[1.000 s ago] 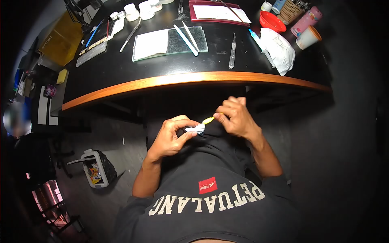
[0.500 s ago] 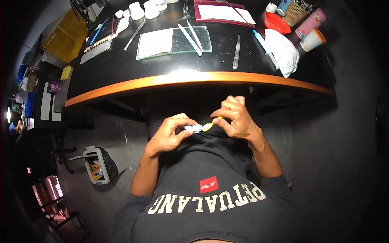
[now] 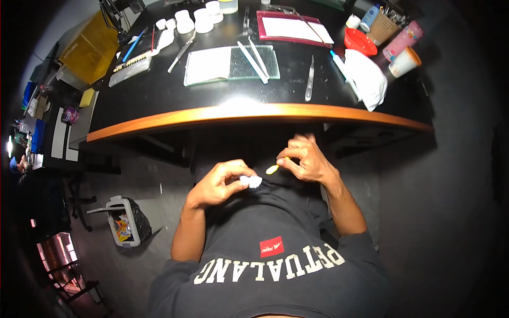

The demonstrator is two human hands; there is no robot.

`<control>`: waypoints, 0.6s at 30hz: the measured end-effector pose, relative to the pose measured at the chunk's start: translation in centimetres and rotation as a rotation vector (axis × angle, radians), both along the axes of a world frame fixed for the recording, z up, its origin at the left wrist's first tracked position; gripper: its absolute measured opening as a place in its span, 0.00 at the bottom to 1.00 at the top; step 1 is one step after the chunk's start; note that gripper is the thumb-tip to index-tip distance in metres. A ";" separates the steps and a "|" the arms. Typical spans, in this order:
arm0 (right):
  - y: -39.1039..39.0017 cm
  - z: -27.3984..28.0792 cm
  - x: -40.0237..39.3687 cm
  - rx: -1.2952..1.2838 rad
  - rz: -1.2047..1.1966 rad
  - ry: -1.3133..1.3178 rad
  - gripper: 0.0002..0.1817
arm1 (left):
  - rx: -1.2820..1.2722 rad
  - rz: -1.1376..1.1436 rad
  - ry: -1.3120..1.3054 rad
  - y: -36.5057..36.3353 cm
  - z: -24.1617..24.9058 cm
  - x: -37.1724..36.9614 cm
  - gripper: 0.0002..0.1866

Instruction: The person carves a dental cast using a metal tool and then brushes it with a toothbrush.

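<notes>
Holding both pieces low over the lap, below the orange-edged rim of the worktop (image 3: 254,112), the person keeps them close to the body and near the eyes, probably because both are small and fiddly. The left hand (image 3: 217,184) is curled shut, pinching a small white crumpled piece (image 3: 251,181) between thumb and fingertips; the piece sticks out at the thumb side, pointing toward the other hand. The right hand (image 3: 305,161) is closed around a thin tool with a yellow tip (image 3: 272,169), gripped near its end like a pen, which would give fine control. That yellow tip points down and leftward at the white piece but stands just apart from it, with a narrow gap of dark shirt between them.

Up on the worktop, well apart from both hands, lie a glass slab (image 3: 230,63), a metal instrument (image 3: 309,79) beside it, a white cloth (image 3: 366,77), a red bowl (image 3: 359,40) and an orange-rimmed cup (image 3: 404,62). On the floor to the left stands a waste bin (image 3: 127,221).
</notes>
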State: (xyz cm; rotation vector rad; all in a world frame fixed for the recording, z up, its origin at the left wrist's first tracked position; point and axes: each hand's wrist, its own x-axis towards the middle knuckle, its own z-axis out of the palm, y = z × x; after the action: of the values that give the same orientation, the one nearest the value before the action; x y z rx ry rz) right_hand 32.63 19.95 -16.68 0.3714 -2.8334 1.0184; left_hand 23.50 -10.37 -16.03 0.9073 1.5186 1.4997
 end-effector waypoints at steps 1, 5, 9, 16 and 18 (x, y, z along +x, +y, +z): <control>-0.1 0.4 0.1 -0.052 0.007 0.035 0.14 | 0.015 0.006 -0.019 0.0 0.1 -0.1 0.11; -2.8 2.5 0.8 0.053 0.137 0.127 0.10 | 0.074 -0.093 0.075 0.7 -0.4 0.0 0.11; -0.8 3.9 1.5 0.061 -0.091 0.135 0.10 | 0.240 -0.116 0.026 0.1 0.6 0.1 0.12; 2.6 10.5 3.5 -0.022 -0.491 0.263 0.19 | 0.077 0.169 0.078 -1.7 -0.2 -0.6 0.12; 4.7 10.1 2.9 0.096 -0.574 0.430 0.20 | 0.057 0.194 0.090 -1.9 -0.2 -0.6 0.12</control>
State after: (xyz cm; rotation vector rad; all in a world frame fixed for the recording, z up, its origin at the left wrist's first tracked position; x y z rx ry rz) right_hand 35.53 24.69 -6.56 -0.1947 -2.3771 0.5971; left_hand 22.90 -12.22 -16.25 0.8918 1.6761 1.6669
